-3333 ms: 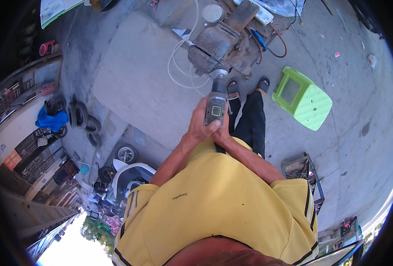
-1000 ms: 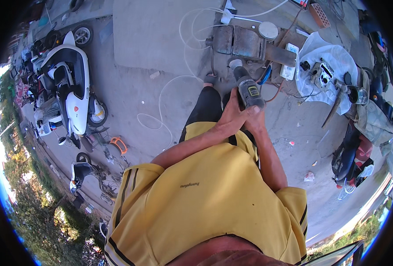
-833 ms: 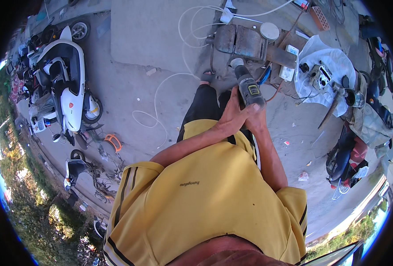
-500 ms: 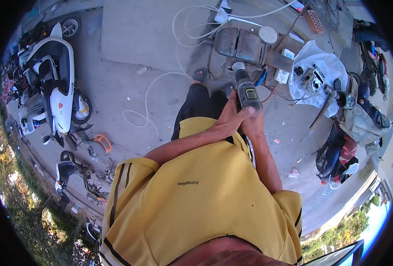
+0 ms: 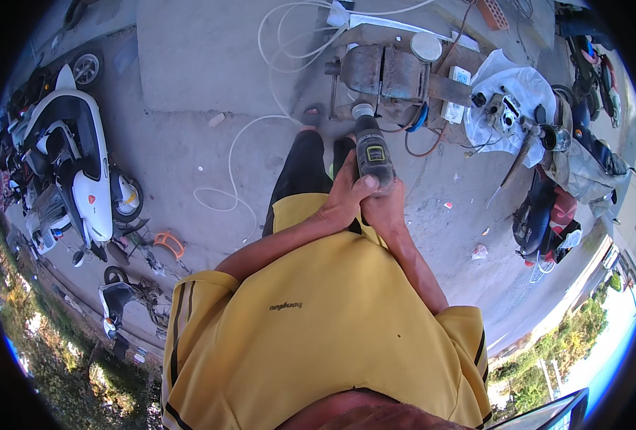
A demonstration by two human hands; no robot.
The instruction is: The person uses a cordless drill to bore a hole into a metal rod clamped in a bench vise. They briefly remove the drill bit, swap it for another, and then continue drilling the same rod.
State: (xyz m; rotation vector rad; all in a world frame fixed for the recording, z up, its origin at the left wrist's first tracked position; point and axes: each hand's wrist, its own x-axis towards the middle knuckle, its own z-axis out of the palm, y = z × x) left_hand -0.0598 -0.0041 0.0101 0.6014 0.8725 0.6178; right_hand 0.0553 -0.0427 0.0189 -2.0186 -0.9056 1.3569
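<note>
My left hand [image 5: 343,197] and my right hand [image 5: 384,206] are both closed around a dark grey cordless power tool [image 5: 374,159], held in front of my yellow shirt. Its silver cup-shaped head [image 5: 363,110] points away from me, at the lower edge of a rusty, rounded metal piece [image 5: 361,68] split by a dark gap; whether they touch I cannot tell. A pale round lid or tin [image 5: 426,45] lies at that piece's upper right. A white power strip [image 5: 454,104] is just right of it, beside cables and a blue item [image 5: 417,118].
A white scooter [image 5: 92,204] and other bikes stand at the left. A white plastic sheet [image 5: 486,125] holds metal parts at the right, with more bikes [image 5: 529,229] beyond. A clear hose [image 5: 235,147] loops over the concrete. A red perforated brick [image 5: 492,13] lies at the top.
My view has swung round, losing the green stool seen earliest. Over the last second the tool, with both hands on it, has shifted leftward and stands straighter in the picture.
</note>
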